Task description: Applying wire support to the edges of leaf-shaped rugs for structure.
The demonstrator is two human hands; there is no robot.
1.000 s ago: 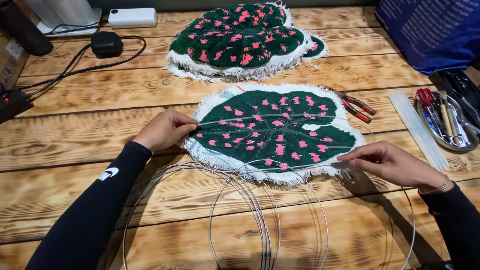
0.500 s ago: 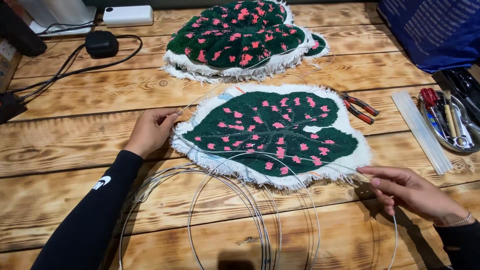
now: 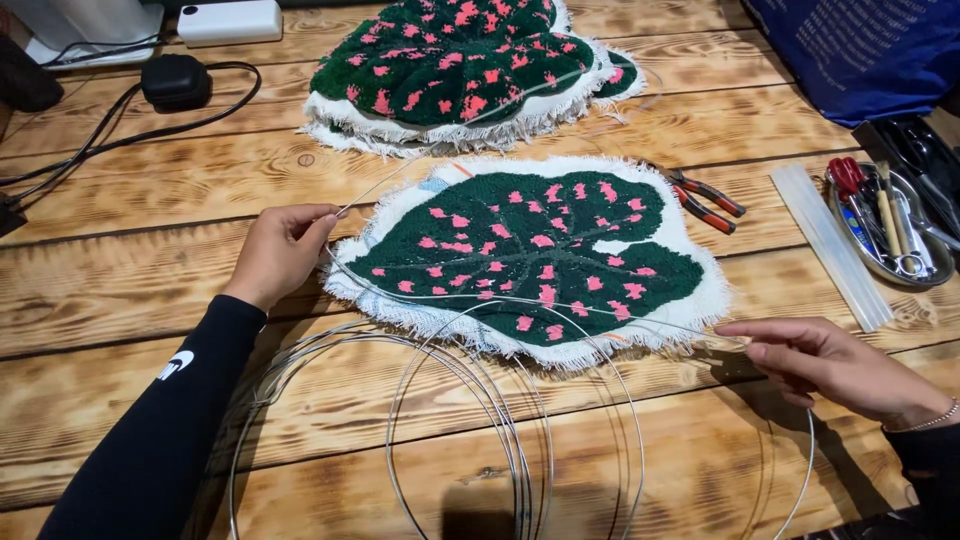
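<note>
A dark green tufted leaf-shaped rug piece (image 3: 530,255) with pink spots and a white fringed edge lies flat on the wooden table (image 3: 150,290). My left hand (image 3: 280,250) pinches a thin silver wire (image 3: 470,296) at the piece's left edge. My right hand (image 3: 830,365) pinches the same wire at the lower right edge. The wire runs across the lower part of the piece between both hands. Loose coils of wire (image 3: 500,430) lie on the table in front of me.
Stacked similar leaf pieces (image 3: 450,70) lie at the back. Red-handled pliers (image 3: 705,200), several clear glue sticks (image 3: 830,245) and a metal tray of tools (image 3: 890,225) sit to the right. A black adapter with cables (image 3: 175,80), a white box (image 3: 230,20) and a blue bag (image 3: 860,50) are behind.
Both hands have spread apart along the wire: my left hand moved left off the piece, my right hand moved right and down, drawing the wire across the leaf's lower part.
</note>
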